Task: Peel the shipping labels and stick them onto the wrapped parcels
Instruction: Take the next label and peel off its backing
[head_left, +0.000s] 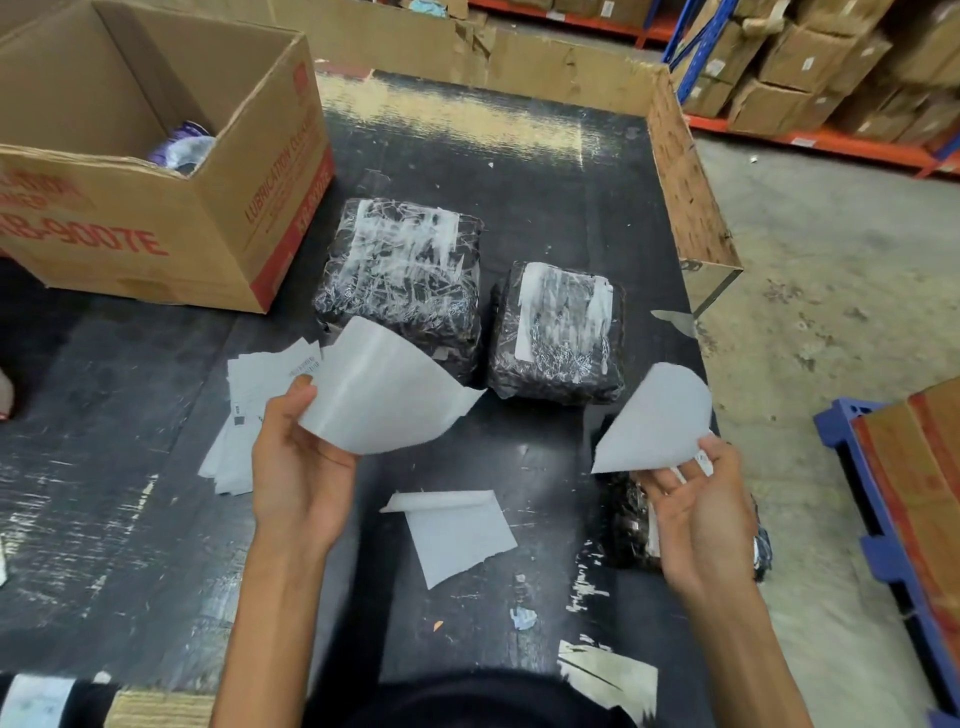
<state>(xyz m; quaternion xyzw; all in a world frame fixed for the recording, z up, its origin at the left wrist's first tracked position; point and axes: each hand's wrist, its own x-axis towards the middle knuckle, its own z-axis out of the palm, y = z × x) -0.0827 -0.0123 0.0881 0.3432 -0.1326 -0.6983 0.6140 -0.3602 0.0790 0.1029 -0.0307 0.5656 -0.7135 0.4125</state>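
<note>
While the left grip pinches the near corner of a glossy white sheet between thumb and fingers, the right grip, palm turned up, pinches the lower edge of a matte white sheet. Both sheets are held above the black desk, well apart from each other; which one is the label and which the backing I cannot tell. Two wrapped parcels in dark plastic lie side by side beyond the hands, each with a white patch on top. A third parcel lies partly hidden under the right grip. A fanned stack of labels rests on the desk behind the left grip. Between the forearms lies a loose white sheet with one corner curled over. An open cardboard box stands at the far left.
</note>
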